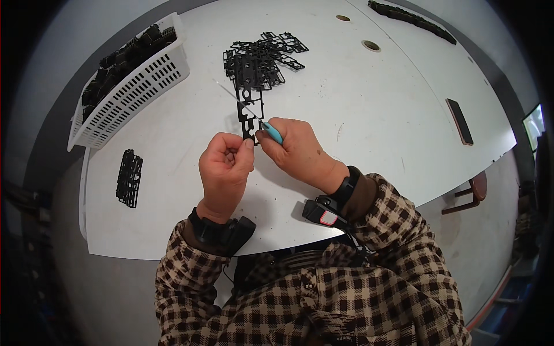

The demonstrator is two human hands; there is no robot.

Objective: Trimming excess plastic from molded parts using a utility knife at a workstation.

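My left hand (225, 170) pinches the near end of a flat black plastic frame (243, 123) full of cut-outs. It is held over the white table, its far end reaching toward a loose pile of similar black frames (254, 66). In my right hand (300, 151) is a thin-bladed tool with a turquoise handle (272, 133). The slim metal blade points away to the left and crosses over the frame; whether it touches is unclear. My right thumb is close to the frame's near right edge, almost meeting the left fingertips.
A white slotted basket (147, 85) full of black parts stands at the far left. Nearer lies a small stack of black frames (129, 179). On the right are a phone (459, 121), a long row of black parts (412, 22) and a cable hole (371, 45). Beyond the edge stands a stool (478, 187).
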